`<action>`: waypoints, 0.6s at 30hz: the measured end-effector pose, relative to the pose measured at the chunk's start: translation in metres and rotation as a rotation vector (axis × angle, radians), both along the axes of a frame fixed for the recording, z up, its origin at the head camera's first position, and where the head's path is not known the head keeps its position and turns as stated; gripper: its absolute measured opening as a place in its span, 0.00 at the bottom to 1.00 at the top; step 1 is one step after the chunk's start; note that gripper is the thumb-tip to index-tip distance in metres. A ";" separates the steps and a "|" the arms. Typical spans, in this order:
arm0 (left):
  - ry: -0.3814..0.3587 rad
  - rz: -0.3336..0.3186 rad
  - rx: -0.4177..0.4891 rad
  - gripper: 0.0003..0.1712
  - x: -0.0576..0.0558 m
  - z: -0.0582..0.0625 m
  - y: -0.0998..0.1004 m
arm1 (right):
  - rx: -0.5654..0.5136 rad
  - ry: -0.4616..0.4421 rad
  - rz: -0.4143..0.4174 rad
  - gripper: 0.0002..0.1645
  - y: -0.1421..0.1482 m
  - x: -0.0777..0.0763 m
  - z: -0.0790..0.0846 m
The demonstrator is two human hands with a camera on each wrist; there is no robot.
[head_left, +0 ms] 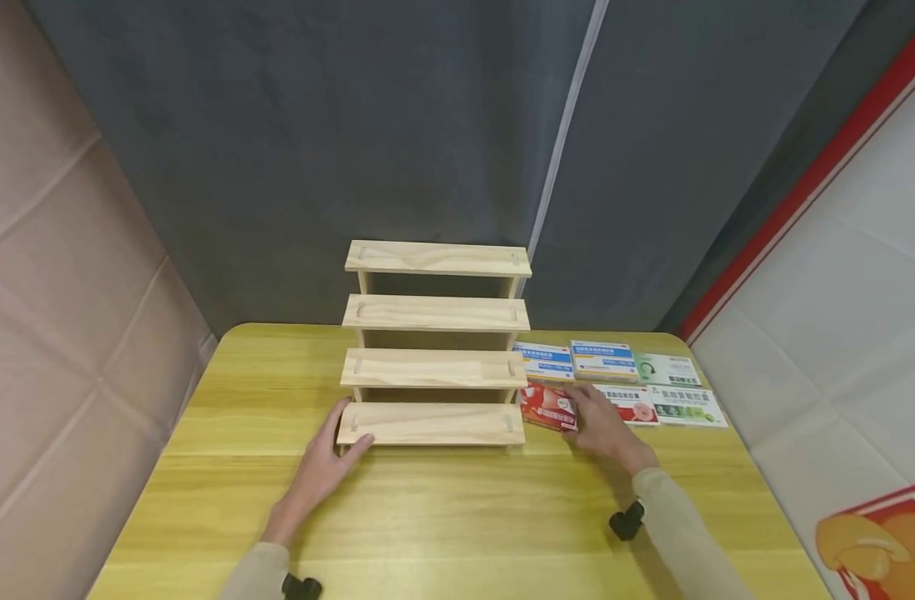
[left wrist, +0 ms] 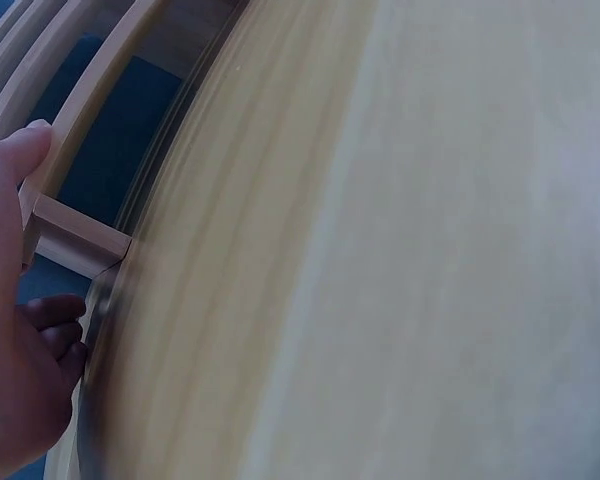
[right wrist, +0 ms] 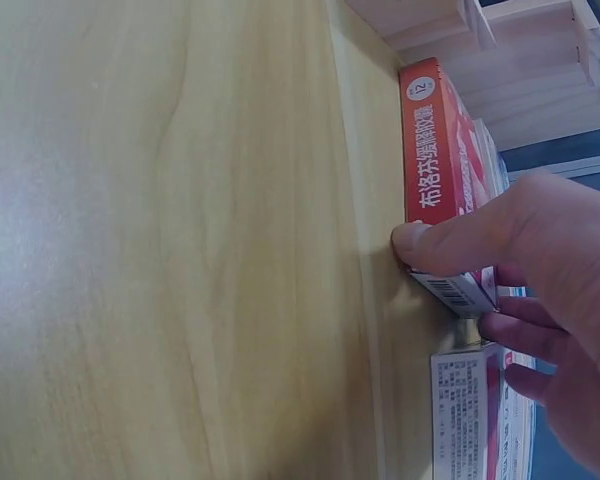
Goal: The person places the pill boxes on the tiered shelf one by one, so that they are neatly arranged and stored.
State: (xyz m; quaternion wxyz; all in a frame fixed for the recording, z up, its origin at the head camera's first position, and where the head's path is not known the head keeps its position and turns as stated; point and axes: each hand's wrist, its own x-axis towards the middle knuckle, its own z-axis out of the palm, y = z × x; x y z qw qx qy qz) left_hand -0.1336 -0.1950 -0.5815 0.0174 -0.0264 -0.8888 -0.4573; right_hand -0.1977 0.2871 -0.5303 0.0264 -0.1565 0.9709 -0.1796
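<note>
A pale wooden four-step rack (head_left: 433,423) stands at the back middle of the table. My left hand (head_left: 324,467) grips the left end of its lowest step; in the left wrist view the thumb (left wrist: 25,150) lies on the plank and the other fingers curl below. Just right of the rack lies a red medicine box (head_left: 543,408). My right hand (head_left: 603,427) holds that box by its right end, thumb on the near corner, as the right wrist view shows. The box's far side is hidden there.
Beside the right hand lie a white-and-red box (head_left: 630,405) and a white-and-green box (head_left: 686,406). Behind them are two blue-and-white boxes (head_left: 606,360) and a pale green box (head_left: 667,369). A dark grey panel (head_left: 427,125) rises behind the table (head_left: 442,517).
</note>
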 end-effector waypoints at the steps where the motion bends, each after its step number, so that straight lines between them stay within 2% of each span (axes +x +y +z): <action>1: 0.002 0.000 0.002 0.51 0.000 0.000 0.000 | 0.004 -0.008 0.001 0.54 0.000 -0.001 0.000; 5: 0.004 0.000 0.006 0.51 0.000 0.000 0.000 | 0.002 -0.027 -0.002 0.53 0.003 -0.003 -0.001; 11: 0.003 0.002 0.010 0.51 0.000 -0.001 0.000 | -0.055 0.010 -0.006 0.52 0.008 -0.002 -0.002; 18: 0.006 0.003 0.011 0.51 0.000 -0.002 0.000 | -0.142 -0.012 -0.079 0.49 0.016 0.002 -0.003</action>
